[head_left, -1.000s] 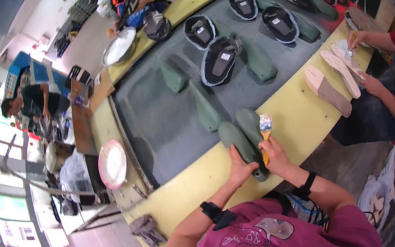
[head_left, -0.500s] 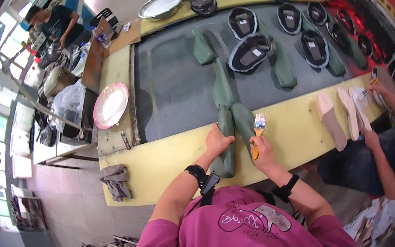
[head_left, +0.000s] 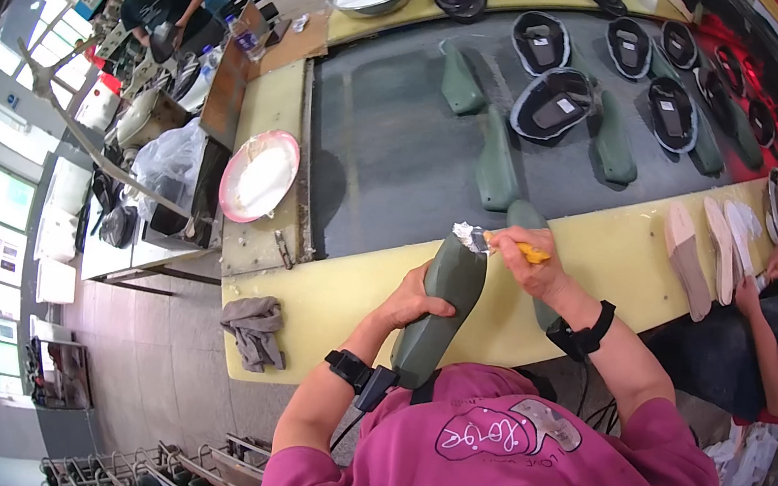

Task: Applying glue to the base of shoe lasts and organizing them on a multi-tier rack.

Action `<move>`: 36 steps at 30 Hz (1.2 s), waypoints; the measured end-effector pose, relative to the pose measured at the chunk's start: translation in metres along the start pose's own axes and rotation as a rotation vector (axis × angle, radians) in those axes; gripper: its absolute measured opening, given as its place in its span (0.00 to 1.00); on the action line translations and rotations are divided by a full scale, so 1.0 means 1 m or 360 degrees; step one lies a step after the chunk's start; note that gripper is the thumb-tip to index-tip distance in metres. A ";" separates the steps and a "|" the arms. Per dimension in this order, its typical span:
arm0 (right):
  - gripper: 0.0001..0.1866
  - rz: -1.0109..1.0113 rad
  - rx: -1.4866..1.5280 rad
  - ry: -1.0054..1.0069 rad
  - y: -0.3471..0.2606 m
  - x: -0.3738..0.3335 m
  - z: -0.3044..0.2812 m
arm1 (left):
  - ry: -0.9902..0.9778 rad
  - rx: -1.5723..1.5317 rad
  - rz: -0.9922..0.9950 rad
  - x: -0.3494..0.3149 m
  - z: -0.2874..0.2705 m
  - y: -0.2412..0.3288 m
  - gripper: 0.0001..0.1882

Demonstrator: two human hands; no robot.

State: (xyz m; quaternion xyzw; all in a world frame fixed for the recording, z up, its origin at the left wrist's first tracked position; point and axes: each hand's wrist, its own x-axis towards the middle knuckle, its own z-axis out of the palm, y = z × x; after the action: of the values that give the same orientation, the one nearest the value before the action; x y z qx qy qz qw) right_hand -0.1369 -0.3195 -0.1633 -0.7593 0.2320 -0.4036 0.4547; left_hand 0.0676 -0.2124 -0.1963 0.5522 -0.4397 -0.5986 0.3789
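My left hand (head_left: 411,302) is wrapped round a dark green shoe last (head_left: 459,278), tilted and held over the near edge of the yellow board. In my right hand (head_left: 537,264) is a paintbrush (head_left: 481,240) with a yellow handle, its bristles loaded with white paste. Those bristles touch the far end of the held last. Another green last (head_left: 522,214) lies partly hidden under my right hand and forearm. Further green lasts, such as one just beyond (head_left: 496,171), rest on the grey belt.
A pink-rimmed bowl of white paste (head_left: 231,183) stands left, near a grey rag (head_left: 250,308). Several dark shoe uppers (head_left: 557,106) sit on the belt (head_left: 358,179). Pale insoles (head_left: 687,263) lie right, beside a co-worker's hand (head_left: 749,297). A metal basin (head_left: 342,0) stands at the back.
My left hand has lifted the last off the board and tilted it. The brush has swung leftward, its bristles now on the last's end. My view has shifted, moving the scene right.
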 end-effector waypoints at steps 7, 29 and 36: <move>0.03 0.0141 -0.0198 0.0123 0.035 -0.029 0.017 | 0.0307 -0.0036 -0.0083 -0.025 -0.049 -0.033 0.40; 0.14 0.0482 -0.0888 0.0070 0.049 -0.066 -0.006 | 0.0923 0.1591 0.0488 0.028 -0.120 -0.081 0.41; 0.13 0.0434 -0.1021 0.0021 0.060 -0.078 -0.008 | 0.0869 0.1522 -0.0021 0.136 -0.186 -0.089 0.46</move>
State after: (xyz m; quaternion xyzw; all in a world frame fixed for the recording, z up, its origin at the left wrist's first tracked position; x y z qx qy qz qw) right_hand -0.1870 -0.2962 -0.2449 -0.8230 0.4492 -0.2505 0.2412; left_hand 0.2412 -0.3310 -0.3260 0.8006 -0.5450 -0.1695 0.1824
